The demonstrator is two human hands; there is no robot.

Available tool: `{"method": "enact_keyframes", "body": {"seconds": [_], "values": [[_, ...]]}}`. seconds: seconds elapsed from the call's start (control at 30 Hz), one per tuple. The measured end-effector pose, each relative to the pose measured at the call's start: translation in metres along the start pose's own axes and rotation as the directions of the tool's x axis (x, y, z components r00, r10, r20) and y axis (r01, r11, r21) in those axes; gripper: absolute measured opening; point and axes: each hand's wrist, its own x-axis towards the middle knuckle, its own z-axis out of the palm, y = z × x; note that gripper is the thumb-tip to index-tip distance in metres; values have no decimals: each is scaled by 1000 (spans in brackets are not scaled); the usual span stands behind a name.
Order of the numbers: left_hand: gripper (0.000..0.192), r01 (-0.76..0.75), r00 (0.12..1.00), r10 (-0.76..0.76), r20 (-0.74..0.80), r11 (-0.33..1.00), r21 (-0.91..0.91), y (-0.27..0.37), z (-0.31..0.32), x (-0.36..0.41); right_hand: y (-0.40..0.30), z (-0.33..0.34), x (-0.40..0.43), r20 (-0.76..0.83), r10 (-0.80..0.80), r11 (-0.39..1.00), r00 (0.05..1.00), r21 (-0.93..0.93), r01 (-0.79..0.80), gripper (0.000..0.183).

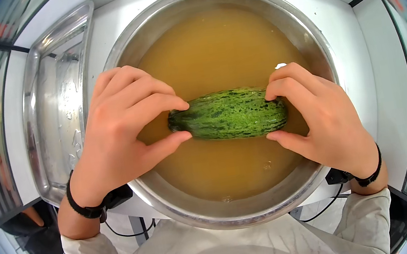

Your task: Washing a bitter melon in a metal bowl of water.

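A green, dark-mottled squash [235,114] lies crosswise, partly sunk in cloudy brownish water [215,50] that fills much of a round stainless steel basin [246,217]. Its darker, narrower end is between the thumb and index finger of my left hand [124,127]. At the other, rounder end, my right hand [315,110] has its thumb on the near side and fingers on the far side. The squash's underside is hidden in the water. Both hands are above the basin, backs upward.
Left of the basin, a rectangular stainless steel tray [60,109] holds wet drops and rests on the white tabletop [113,26]. White panels border the table at the back and right. Black bands with cables [129,234] circle both wrists. A small white bit [280,65] shows beside my right knuckles.
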Motion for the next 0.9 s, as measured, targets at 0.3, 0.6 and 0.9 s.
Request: {"method": "enact_keyframes", "body": {"seconds": [0.3, 0.6, 0.9], "values": [[58, -3, 999, 2, 33, 1000, 31, 2, -2, 0, 0, -1, -1, 31, 14, 1000, 999, 20, -14, 63], [62, 8, 997, -10, 72, 1000, 27, 1, -1, 0, -1, 3, 0, -31, 34, 992, 999, 120, -30, 68], [62, 31, 996, -33, 83, 999, 27, 1, -2, -3, 0, 5, 0, -20, 7, 998, 1000, 59, -6, 64]]}}
